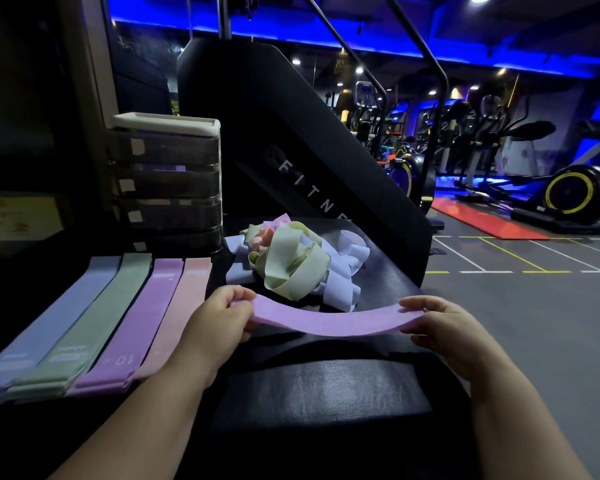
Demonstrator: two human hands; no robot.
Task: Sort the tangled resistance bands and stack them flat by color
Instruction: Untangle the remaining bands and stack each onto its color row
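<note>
Up close: left hand [219, 317] pinching one end of a purple band [326, 318], right hand [444, 327] pinching the other | band sagging between them over the black pad [326, 393] | tangled pile [291, 261] just behind | flat stacks [118, 320] at left: blue, green, purple, pink

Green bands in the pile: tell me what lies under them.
Poking out from under the green bands are pale bands and a pink band; what lies beneath the middle is covered.

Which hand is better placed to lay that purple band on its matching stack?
Probably the left hand: it pinches the purple band at the end nearest the purple stack.
</note>
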